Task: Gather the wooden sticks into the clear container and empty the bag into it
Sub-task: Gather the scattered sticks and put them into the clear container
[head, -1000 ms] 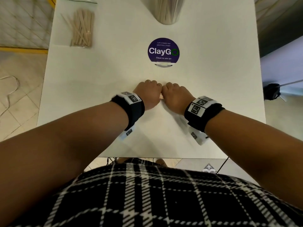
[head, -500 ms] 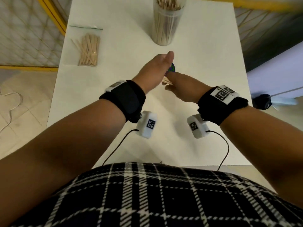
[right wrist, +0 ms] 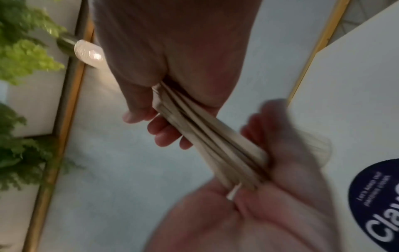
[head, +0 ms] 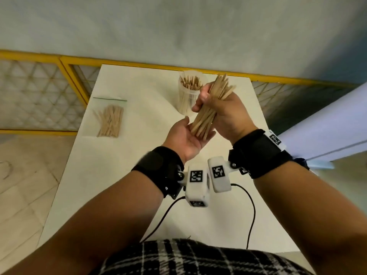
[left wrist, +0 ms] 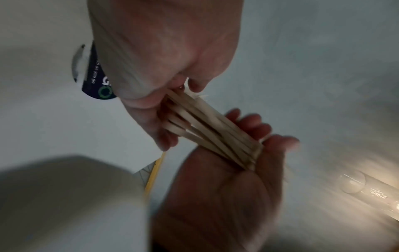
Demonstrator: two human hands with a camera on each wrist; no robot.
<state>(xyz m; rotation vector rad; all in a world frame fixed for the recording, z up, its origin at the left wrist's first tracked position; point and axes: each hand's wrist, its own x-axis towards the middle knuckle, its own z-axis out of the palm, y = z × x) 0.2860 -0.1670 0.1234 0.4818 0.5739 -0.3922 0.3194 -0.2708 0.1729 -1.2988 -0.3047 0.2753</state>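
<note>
Head view: sticks (head: 210, 108) now lifted off bench (head: 123, 175) centre, R hand (head: 222, 112) fist round bundle, L hand (head: 186, 137) flat under ends, squaring up. Jar (head: 188, 96) at far edge, next; bag (head: 108, 118) far-left, unopened.

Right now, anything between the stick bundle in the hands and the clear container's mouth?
Nothing visible. The right hand grips the stick bundle, lower ends resting in the open left hand. The clear container stands upright just beyond, mouth open, already partly filled with sticks.

Pale tan sticks (head: 210, 108), white table (head: 127, 175), black wristbands (head: 158, 167), yellow railing (head: 75, 84), black-and-white plaid garment (head: 188, 259).
</note>
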